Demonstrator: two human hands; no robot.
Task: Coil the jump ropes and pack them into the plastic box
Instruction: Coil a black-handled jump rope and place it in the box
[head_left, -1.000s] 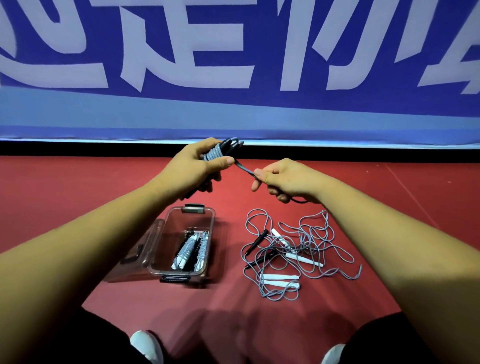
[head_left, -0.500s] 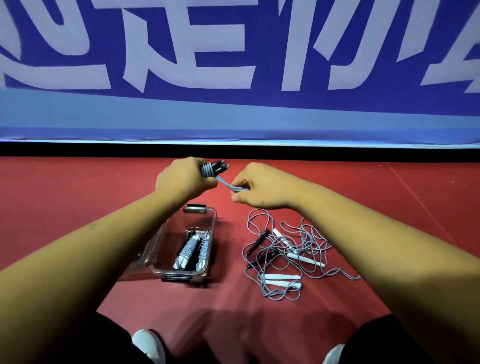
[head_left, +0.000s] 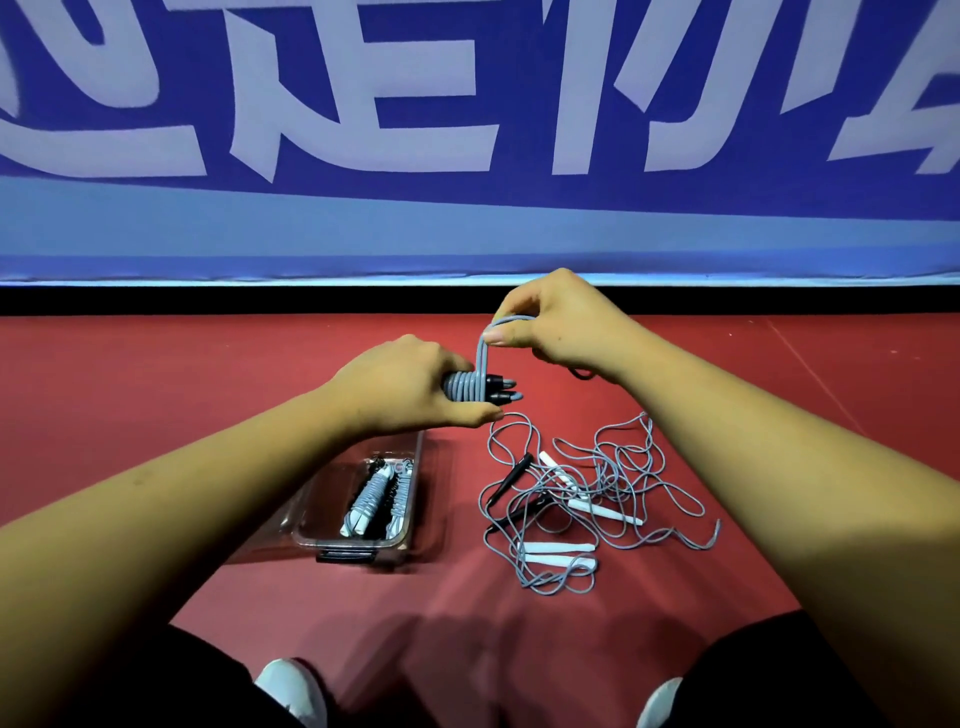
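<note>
A blue banner (head_left: 467, 218) with pale lettering is hanging across the back, and a red floor (head_left: 156, 374) is spreading out below it. On the floor a tangle (head_left: 597, 499) of loose grey ropes with white and black handles is lying right of centre, partly under the right forearm. A clear box (head_left: 415, 493) is sitting open just left of it, under the left forearm. The left hand (head_left: 410, 387) is hanging above the box's far end, its fingers curling round a bundle (head_left: 467, 387). The right hand (head_left: 550, 322) is hovering just above and to the right of it, close, the two apart as far as can be seen. Two white shoes (head_left: 291, 686) are showing at the bottom edge. The bundle is lying crosswise in the left hand: grey cord wound tightly round black handles, whose tips are sticking out to the right past the fingers. Two wound ropes (head_left: 369, 501) are lying side by side in the box. A short loop (head_left: 483, 348) of cord is rising straight up from the bundle, and the right thumb and forefinger are pinching its top
</note>
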